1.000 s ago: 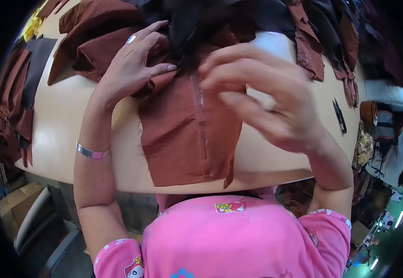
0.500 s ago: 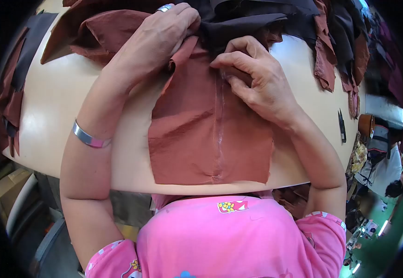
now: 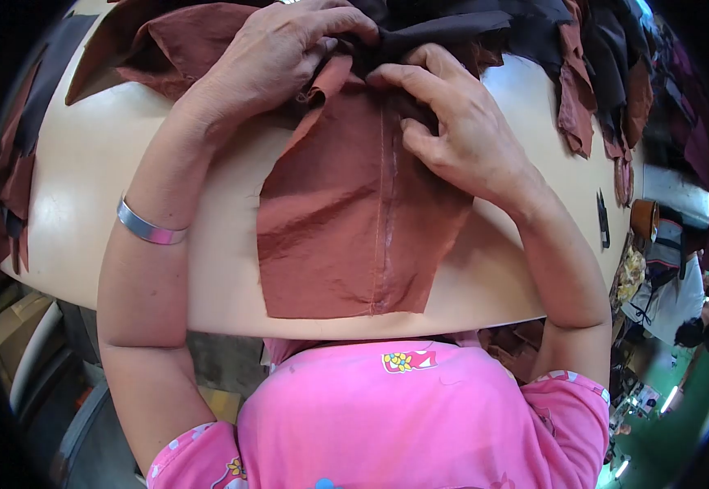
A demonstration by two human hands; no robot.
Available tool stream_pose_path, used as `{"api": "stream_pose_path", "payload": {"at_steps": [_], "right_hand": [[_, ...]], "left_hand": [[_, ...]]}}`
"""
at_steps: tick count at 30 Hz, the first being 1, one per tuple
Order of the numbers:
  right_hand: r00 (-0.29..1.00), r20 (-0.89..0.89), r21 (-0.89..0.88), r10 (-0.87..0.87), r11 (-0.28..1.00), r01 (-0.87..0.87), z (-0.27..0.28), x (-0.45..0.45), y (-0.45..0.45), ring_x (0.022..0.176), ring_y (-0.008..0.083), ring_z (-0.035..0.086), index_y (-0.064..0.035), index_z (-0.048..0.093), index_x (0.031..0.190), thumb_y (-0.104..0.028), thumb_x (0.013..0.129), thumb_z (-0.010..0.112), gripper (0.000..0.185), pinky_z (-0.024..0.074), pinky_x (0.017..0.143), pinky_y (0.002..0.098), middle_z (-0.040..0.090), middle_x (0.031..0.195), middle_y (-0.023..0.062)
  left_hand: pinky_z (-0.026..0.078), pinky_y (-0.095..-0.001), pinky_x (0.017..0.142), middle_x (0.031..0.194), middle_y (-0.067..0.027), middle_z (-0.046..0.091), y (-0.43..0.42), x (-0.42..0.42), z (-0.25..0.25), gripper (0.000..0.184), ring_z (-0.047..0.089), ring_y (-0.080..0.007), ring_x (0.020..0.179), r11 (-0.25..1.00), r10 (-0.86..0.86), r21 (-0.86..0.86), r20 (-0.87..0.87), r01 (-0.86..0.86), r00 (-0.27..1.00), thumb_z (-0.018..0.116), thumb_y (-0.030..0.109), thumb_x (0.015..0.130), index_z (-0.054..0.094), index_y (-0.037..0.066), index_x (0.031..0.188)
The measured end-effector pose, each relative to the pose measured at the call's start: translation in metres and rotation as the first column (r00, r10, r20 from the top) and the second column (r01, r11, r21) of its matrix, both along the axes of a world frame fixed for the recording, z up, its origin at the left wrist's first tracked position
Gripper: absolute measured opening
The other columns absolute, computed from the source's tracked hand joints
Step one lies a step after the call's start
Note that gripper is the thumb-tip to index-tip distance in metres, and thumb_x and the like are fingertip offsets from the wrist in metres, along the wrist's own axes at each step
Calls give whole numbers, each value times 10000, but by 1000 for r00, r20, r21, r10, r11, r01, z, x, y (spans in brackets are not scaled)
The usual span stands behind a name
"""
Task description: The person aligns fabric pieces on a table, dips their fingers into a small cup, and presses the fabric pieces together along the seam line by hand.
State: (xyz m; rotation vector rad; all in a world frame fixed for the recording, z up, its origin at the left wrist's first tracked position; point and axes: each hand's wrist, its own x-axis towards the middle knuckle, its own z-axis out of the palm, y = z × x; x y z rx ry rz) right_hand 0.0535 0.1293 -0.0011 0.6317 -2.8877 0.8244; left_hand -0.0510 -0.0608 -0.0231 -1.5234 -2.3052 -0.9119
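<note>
A rust-brown piece of cloth (image 3: 322,204) with a stitched seam down its middle lies on the table in front of me, its upper end bunched up against dark cloth (image 3: 444,33). My left hand (image 3: 285,53) is closed at that upper end, its bent fingers gripping the dark cloth where it meets the brown piece. Just right of the seam, my right hand (image 3: 464,122) has its fingers curled around the gathered brown cloth, thumb below and index finger above. Folds and knuckles partly hide both sets of fingertips.
Brown cloth (image 3: 187,45) and more dark cloth heap along the far side of the pale table (image 3: 118,179). Pieces hang over its left and right edges. Small black snips (image 3: 603,220) lie near the right edge. People sit farther off at right.
Both hands have moved slightly away from me. My left fingers have shifted right onto the dark cloth. The brown cloth's lower right corner has drawn inward to the left.
</note>
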Motion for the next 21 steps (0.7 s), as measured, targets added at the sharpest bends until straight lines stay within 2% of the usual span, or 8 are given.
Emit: {"api": "stream_pose_path", "payload": {"at_steps": [4,7,10,13,16,17,20,21], "right_hand": [[995,-88,-29,41,999,-43,-6,3,2,839,260,519,-52,578,1104,22,686,518,428,432,746,311,483,937,109],[997,43,-137,61,989,-54,-1,5,3,911,324,534,7,617,1018,11,690,503,347,437,831,368,512,978,162],[999,-22,-165,26,986,-29,-8,9,-2,917,318,525,-1,631,1014,27,683,504,356,426,833,368,509,965,157],[997,-24,-87,75,993,-77,-6,23,0,906,306,515,-14,641,1016,42,675,503,372,416,818,377,509,955,147],[984,129,-175,121,980,-98,-1,38,1,898,295,505,-26,647,1005,50,677,497,369,403,805,384,508,953,142],[989,108,-233,101,970,-74,-4,38,1,905,299,497,-18,634,1022,55,676,497,379,395,806,386,506,960,134],[998,-14,-130,53,990,-55,-8,42,-5,906,304,496,-3,612,1038,47,677,504,380,391,819,384,498,959,125],[996,-19,-107,92,990,-94,-9,46,-4,894,298,498,-18,608,1066,52,679,506,406,385,849,395,494,956,122]], "left_hand": [[458,-359,745,926,-97,588,0,3,1,226,560,-302,863,999,25,-24,4,-25,1000,538,13,726,621,54,932],[459,-357,732,922,-94,588,1,4,5,211,562,-299,856,999,30,-21,-16,-30,999,548,18,728,621,55,923],[459,-354,726,924,-92,588,2,10,12,209,563,-295,854,998,43,-42,18,-42,999,557,18,724,621,59,919],[457,-353,725,925,-91,585,0,6,6,208,562,-292,854,999,35,-24,-5,-35,999,566,20,722,620,59,919],[456,-352,729,928,-93,582,0,7,9,208,558,-290,857,999,30,-43,3,-30,1000,574,28,724,617,57,926],[455,-352,730,929,-94,581,0,3,5,209,557,-290,859,999,22,-45,14,-21,1000,577,32,725,617,56,929],[455,-350,734,935,-96,580,1,5,5,215,555,-288,864,999,13,-42,11,-12,1000,579,34,727,616,56,937],[455,-348,736,937,-96,580,0,6,5,218,556,-288,866,999,17,-39,2,-17,1000,578,33,727,616,56,940]]}}
